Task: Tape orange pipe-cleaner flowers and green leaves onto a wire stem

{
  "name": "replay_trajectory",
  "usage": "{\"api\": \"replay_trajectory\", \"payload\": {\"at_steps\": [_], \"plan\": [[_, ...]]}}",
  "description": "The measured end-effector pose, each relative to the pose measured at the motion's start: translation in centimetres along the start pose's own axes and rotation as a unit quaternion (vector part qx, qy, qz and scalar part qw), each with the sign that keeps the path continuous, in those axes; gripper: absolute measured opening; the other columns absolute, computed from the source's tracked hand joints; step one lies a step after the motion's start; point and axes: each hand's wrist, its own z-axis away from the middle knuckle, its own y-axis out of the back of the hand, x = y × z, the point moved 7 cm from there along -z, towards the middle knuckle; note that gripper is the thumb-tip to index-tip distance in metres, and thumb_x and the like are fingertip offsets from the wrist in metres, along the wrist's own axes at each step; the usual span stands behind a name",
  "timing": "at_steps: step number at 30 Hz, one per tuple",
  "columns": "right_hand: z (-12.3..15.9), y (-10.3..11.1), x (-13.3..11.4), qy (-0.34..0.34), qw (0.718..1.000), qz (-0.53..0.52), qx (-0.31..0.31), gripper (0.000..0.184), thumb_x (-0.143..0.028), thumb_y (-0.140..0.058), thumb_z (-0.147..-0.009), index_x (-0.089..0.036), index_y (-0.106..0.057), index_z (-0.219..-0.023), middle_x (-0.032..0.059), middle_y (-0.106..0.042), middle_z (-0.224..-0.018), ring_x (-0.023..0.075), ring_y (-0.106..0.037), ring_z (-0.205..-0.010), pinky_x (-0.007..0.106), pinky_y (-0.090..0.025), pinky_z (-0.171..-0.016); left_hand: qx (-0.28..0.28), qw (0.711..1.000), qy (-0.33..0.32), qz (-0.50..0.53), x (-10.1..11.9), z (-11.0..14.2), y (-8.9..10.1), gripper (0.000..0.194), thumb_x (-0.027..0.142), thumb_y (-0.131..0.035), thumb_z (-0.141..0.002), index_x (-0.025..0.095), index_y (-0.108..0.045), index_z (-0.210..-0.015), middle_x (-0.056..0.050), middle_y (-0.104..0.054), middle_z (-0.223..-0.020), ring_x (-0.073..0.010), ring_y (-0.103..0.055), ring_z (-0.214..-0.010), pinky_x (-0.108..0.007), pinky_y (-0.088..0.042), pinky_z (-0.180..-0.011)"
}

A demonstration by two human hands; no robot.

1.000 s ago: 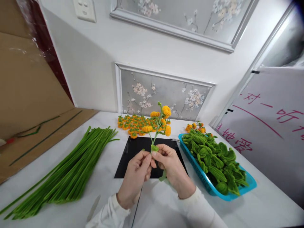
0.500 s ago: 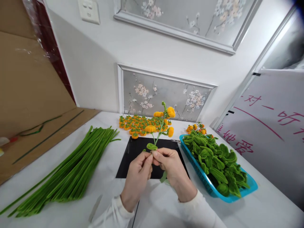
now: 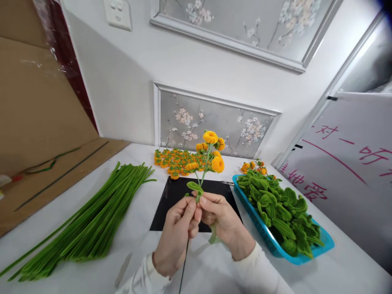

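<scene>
An orange pipe-cleaner flower spray (image 3: 217,164) stands upright between my hands over a black mat (image 3: 165,210). My left hand (image 3: 175,234) pinches the lower stem, its fingers closed. Beside it my right hand (image 3: 226,224) is closed at the same spot, fingertips against the stem just under a fuzzy green leaf (image 3: 194,187). A pale green strip of tape (image 3: 212,234) hangs below the right fingers; its upper part is hidden. From under the left hand a thin dark stem wire (image 3: 183,263) runs down toward me.
A bundle of green pipe cleaners (image 3: 88,224) lies at left. Several orange flower heads (image 3: 174,161) sit behind the mat. A blue basket (image 3: 266,241) of green leaves (image 3: 283,222) stands at right, with pliers (image 3: 227,182) and more orange flowers (image 3: 253,166) near it.
The spray has turned about its stem, so its flower heads face differently. The leaf points more to the upper left. The wire under my left hand has swung slightly right.
</scene>
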Motion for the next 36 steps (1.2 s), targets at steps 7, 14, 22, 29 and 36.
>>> {"api": "replay_trajectory", "payload": {"at_steps": [7,14,22,29,36], "plan": [[-0.2,0.0,-0.3,0.0,1.0,0.012,-0.006,0.025,-0.033,-0.077,-0.062,-0.014,-0.062,-0.057,-0.0055,-0.045,-0.045,0.0032,-0.018,-0.04,0.022,-0.011,-0.04,-0.063,0.995,0.057,0.061,-0.5,0.3,-0.6,0.031,0.041,-0.061,-0.082,0.018,-0.048,-0.064,0.009,-0.038,-0.05,-0.0033,-0.008,-0.041,-0.016,-0.01,-0.034],[0.6,-0.3,-2.3,0.11,0.984,0.134,0.037,0.027,-0.03,-0.066,-0.076,-0.015,-0.059,-0.055,-0.0027,-0.048,-0.047,0.0083,-0.032,-0.047,0.024,-0.021,-0.047,-0.019,0.997,-0.042,-0.061,0.3,-0.4,0.0,0.027,0.042,-0.06,-0.082,0.017,-0.055,-0.07,0.009,-0.036,-0.049,-0.0043,-0.02,-0.04,-0.018,-0.018,-0.037],[0.3,-0.6,-0.6,0.059,0.998,0.027,0.012,0.022,-0.036,-0.071,-0.072,-0.015,-0.065,-0.07,-0.0072,-0.033,-0.05,0.0057,-0.014,-0.046,0.025,-0.009,-0.045,-0.005,1.0,-0.027,-0.008,0.9,-0.1,0.4,0.03,0.038,-0.063,-0.08,0.016,-0.052,-0.063,0.007,-0.039,-0.051,-0.0035,-0.019,-0.042,-0.017,-0.016,-0.037],[0.7,-0.8,-2.2,0.096,0.987,0.119,-0.039,0.024,-0.036,-0.071,-0.072,-0.015,-0.065,-0.062,-0.0058,-0.032,-0.054,0.0067,-0.021,-0.048,0.025,-0.014,-0.046,-0.073,0.988,0.082,0.106,0.3,0.4,-0.6,0.034,0.037,-0.071,-0.074,0.016,-0.047,-0.061,0.01,-0.033,-0.049,-0.003,-0.007,-0.043,-0.013,-0.01,-0.033],[1.6,-1.1,-4.5,0.217,0.944,0.246,0.035,0.016,-0.028,-0.063,-0.078,-0.017,-0.072,-0.069,-0.0019,-0.045,-0.061,0.0111,-0.037,-0.059,0.027,-0.029,-0.054,-0.089,0.994,0.017,0.062,1.3,0.2,-0.5,0.027,0.034,-0.064,-0.081,0.015,-0.053,-0.066,0.005,-0.047,-0.057,-0.0014,-0.013,-0.042,-0.014,-0.012,-0.036]]}}
